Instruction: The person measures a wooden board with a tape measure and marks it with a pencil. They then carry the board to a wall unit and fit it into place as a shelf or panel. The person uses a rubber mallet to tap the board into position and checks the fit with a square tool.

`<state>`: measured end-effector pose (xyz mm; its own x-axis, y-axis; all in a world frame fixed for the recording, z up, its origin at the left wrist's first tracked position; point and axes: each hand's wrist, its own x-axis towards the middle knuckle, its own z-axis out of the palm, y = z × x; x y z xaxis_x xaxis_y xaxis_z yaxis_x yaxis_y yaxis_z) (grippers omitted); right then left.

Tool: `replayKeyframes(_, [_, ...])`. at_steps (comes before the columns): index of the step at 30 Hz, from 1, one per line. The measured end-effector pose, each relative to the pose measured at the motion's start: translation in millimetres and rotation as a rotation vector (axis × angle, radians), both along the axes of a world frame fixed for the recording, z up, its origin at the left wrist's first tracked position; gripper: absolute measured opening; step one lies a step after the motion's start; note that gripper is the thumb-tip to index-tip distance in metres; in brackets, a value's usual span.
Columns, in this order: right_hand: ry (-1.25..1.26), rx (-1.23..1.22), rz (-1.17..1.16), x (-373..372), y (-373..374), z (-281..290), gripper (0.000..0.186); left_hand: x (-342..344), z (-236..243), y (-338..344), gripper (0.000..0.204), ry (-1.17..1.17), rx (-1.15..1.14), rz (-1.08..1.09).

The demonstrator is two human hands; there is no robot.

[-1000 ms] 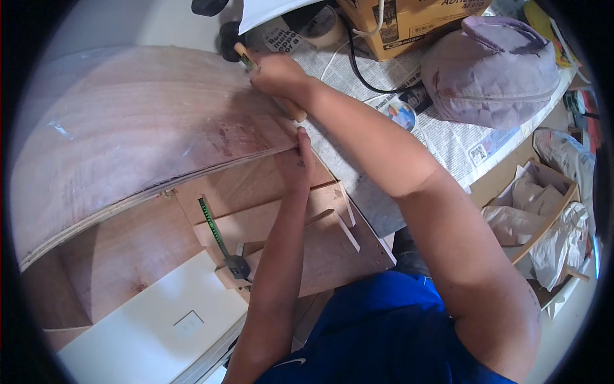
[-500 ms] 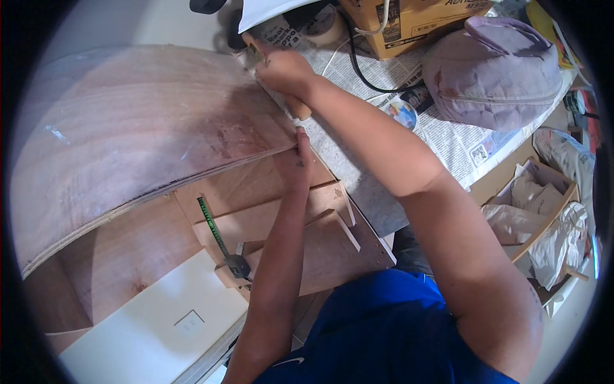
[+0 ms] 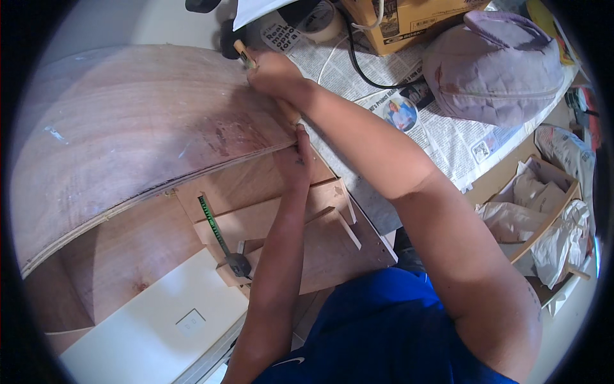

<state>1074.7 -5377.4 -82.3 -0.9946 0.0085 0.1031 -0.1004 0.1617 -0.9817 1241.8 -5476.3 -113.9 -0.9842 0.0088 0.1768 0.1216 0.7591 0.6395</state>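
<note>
A large plywood board (image 3: 147, 115) with a curved, rough front edge lies across the left side. My right hand (image 3: 275, 73) is closed around a wooden tool at the board's far right edge. One pale end of the wooden tool (image 3: 240, 50) sticks out beyond the fingers, and another wooden part shows under the wrist; its kind is mostly hidden. Lower down, my left hand (image 3: 299, 157) grips the board's near right corner, its thumb close to that wooden part and its other fingers mostly hidden. A tape measure (image 3: 239, 265) with a green blade pulled out rests left of my left forearm.
Below the board is an open wooden cabinet frame (image 3: 128, 256) with a white panel (image 3: 153, 320). Newspaper (image 3: 448, 144) covers the table at right, bearing a grey cloth bag (image 3: 492, 77), a cardboard box (image 3: 409, 25), a tape roll (image 3: 323, 22) and a black cable (image 3: 364, 77). Farther right stands a box of bags (image 3: 543, 192).
My right hand has shifted slightly up and left along the board's edge with the wooden tool, whose far end now shows more. My left hand stays at the corner.
</note>
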Motion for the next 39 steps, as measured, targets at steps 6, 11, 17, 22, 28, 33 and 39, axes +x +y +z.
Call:
replayKeyframes(6, [-0.092,0.023,0.082,35,45,21,0.047,7,9,0,0.032,-0.026,0.093,-0.001])
replayKeyframes(11, [-0.119,-0.011,0.140,109,86,21,0.043,12,-1,-41,0.036,-0.135,0.468,-0.072])
replayKeyframes(17, [-0.120,0.086,0.131,203,113,25,0.058,15,5,-30,0.040,-0.034,0.235,0.005])
replayKeyframes(22, [-0.181,0.217,0.135,229,114,42,0.060,10,27,-5,0.046,-0.121,0.195,0.085])
replayKeyframes(28, [-0.114,0.252,0.118,245,97,32,0.060,10,20,-8,0.048,-0.150,0.391,-0.005])
replayKeyframes(33, [-0.129,0.253,0.107,249,94,38,0.062,8,3,-16,0.047,-0.097,0.534,0.022])
replayKeyframes(39, [-0.116,0.237,0.074,249,100,42,0.061,8,20,-8,0.046,-0.060,0.326,-0.020])
